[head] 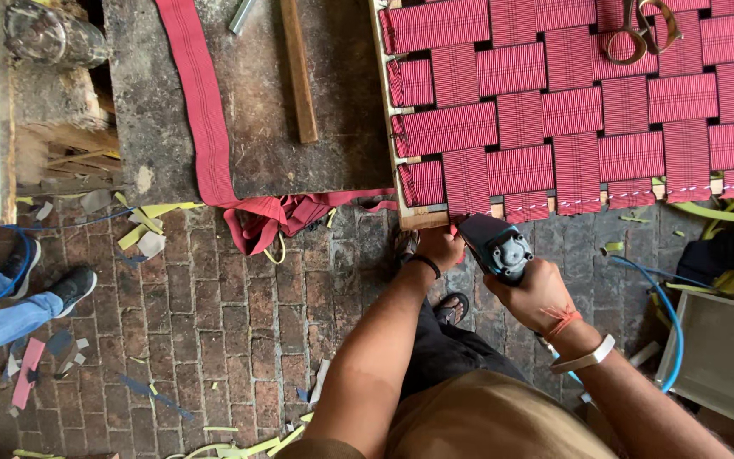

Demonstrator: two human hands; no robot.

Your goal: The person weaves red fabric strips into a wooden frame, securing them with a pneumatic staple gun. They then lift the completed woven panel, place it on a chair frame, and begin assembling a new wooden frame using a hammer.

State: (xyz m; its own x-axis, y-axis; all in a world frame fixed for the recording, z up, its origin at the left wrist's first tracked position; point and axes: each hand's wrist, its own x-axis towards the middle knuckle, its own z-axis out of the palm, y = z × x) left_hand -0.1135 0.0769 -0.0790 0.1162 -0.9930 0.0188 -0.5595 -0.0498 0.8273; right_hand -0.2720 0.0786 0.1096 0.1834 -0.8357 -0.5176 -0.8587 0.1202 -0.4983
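Two hands meet at the lower edge of the wooden frame [422, 219], just right of the picture's centre. The right hand [537, 293] has its fingers wrapped tight around the dark staple gun [493, 244], nose tilted up toward the frame's corner, presumably so it bears square on the strap end. The left hand [439, 248] sits just beside the nose, fingers closed on the loose end of a red webbing strap [467, 180], seemingly holding it taut over the rail. A blue air hose [666, 310] trails off to the right. The woven webbing fills the upper right, with scissors [643, 30] lying on it within reach. A spare webbing roll-out [206, 110] drapes over the stone worktop [333, 153] at upper left; another person's shoes [48, 276] stand at far left
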